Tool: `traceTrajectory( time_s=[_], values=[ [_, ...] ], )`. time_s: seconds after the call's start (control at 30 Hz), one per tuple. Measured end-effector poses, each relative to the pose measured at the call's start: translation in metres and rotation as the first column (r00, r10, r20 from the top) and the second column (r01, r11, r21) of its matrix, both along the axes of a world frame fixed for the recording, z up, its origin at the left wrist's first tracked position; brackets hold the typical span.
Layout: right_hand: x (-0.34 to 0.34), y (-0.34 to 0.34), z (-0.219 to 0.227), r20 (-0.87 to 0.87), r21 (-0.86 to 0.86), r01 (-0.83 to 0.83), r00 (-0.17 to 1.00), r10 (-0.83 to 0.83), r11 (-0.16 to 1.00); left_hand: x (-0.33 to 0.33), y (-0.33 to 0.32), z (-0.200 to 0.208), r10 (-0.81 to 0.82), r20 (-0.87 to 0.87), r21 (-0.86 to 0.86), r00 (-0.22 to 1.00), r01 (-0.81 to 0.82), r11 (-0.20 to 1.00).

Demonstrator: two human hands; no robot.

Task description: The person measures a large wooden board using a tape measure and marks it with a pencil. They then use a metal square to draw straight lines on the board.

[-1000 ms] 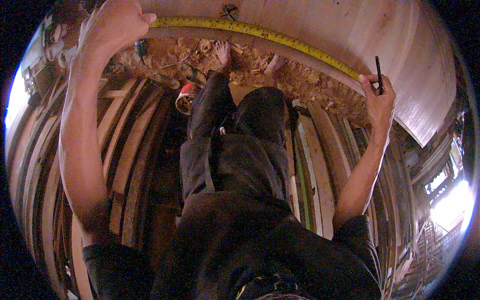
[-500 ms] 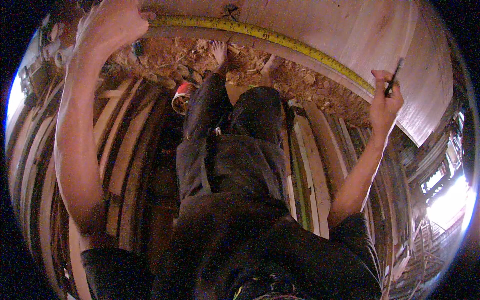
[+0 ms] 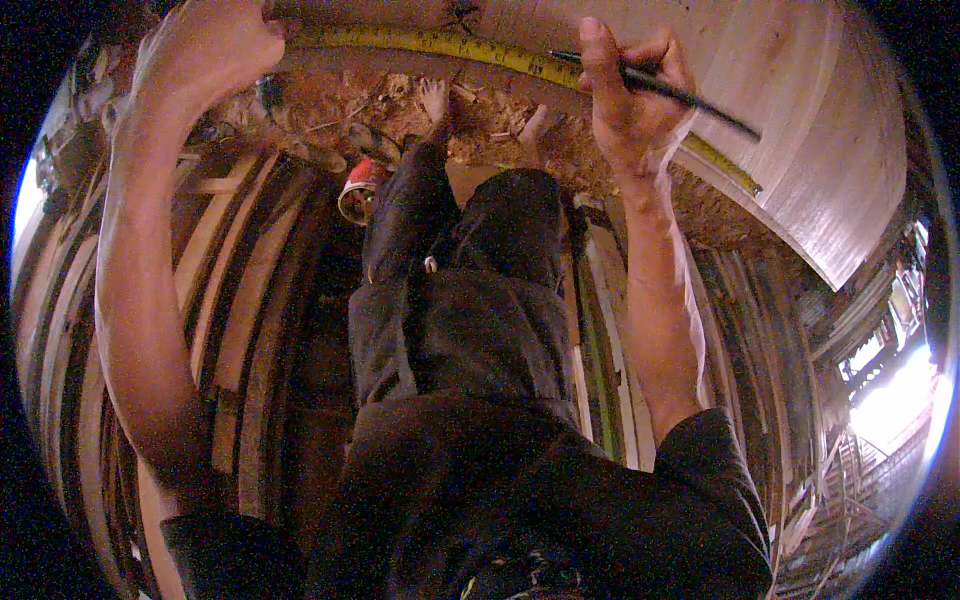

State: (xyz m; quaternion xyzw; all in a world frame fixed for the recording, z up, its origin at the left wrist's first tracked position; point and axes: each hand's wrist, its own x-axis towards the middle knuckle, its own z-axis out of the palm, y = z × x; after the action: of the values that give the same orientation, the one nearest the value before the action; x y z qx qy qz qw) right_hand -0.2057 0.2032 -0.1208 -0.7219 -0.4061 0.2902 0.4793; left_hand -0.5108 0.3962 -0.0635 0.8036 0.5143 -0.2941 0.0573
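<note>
Starting at the left, we do best to steady our left hand (image 3: 215,55) at the near end of the yellow tape (image 3: 415,41), so that it cannot slide along the pale board (image 3: 835,150). The tape runs rightward across the board, close to its near edge, past a dark mark (image 3: 464,16); we want it flat and parallel to that edge, without a twist. In the middle, the black pencil (image 3: 708,110) calls for a steady angle, its thin end close in against the tape's edge, and our right hand (image 3: 640,105) should not nudge the blade it covers. Farther right, the tape's free end lies short of the board's corner, and it pays to watch that it stays put.

As for grip, our left fingers are curled in, with the thumb side at the tape; we cannot tell whether they pinch it or only press on it. Our right thumb and fingers close on the pencil, which slants through them with its thin end pointing left, over the tape; whether that end touches anything, we cannot tell.
</note>
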Motion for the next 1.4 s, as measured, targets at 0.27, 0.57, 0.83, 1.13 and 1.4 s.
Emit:
traceTrajectory(
  time_s=[0.27,0.57,0.83,1.13,1.4],
  values=[
    [0.003,0.002,-0.005,0.149,0.039,-0.121,0.982,0.114,0.992,-0.02,0.003,-0.008,-0.039,0.049,0.024,0.998,0.038,0.999],
    [0.007,0.001,-0.012,0.099,0.05,-0.065,0.993,0.06,0.997,-0.007,0.002,-0.01,-0.002,0.037,-0.001,0.999,0.002,1.0],
    [0.009,0.001,-0.011,0.092,0.073,-0.098,0.992,0.091,0.992,-0.011,0.002,-0.01,-0.035,0.028,0.027,0.999,0.034,0.999],
    [0.007,0.001,-0.007,0.065,0.063,-0.088,0.994,0.084,0.994,-0.003,-0.002,-0.005,-0.003,0.039,0.02,0.999,0.003,1.0],
    [0.01,0.001,-0.014,0.055,0.096,-0.075,0.996,0.07,0.993,-0.005,-0.001,-0.004,-0.018,0.071,0.025,0.997,0.016,1.0]
  ],
)
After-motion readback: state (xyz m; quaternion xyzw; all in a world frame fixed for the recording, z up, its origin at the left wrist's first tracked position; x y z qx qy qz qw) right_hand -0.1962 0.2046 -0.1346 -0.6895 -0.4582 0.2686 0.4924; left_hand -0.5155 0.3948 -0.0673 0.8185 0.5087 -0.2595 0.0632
